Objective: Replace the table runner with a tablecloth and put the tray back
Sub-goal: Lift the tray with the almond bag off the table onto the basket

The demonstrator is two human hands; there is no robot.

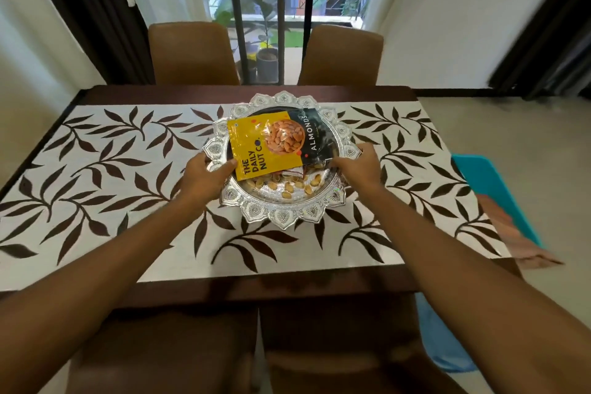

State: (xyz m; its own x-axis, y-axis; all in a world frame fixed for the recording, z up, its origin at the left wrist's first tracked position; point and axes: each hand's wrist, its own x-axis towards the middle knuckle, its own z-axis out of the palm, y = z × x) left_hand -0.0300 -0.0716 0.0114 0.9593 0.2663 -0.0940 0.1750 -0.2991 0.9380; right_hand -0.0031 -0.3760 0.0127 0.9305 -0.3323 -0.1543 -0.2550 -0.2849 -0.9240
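Note:
A round silver tray [281, 214] with a scalloped rim sits in the middle of a white table runner [112, 169] printed with dark leaves, laid on a dark wooden table [287, 289]. In the tray lie a yellow and black almond packet [271, 141] and loose nuts. My left hand [204, 176] grips the tray's left rim, thumb over the edge. At the tray's right rim, my right hand [358, 166] holds the edge the same way. A folded teal cloth [492, 192] hangs at the right end of the table.
Two brown chairs [193, 51] stand at the far side of the table and two more at the near side under my arms. Behind them is a barred window with plants and curtains. Pale floor lies to the right.

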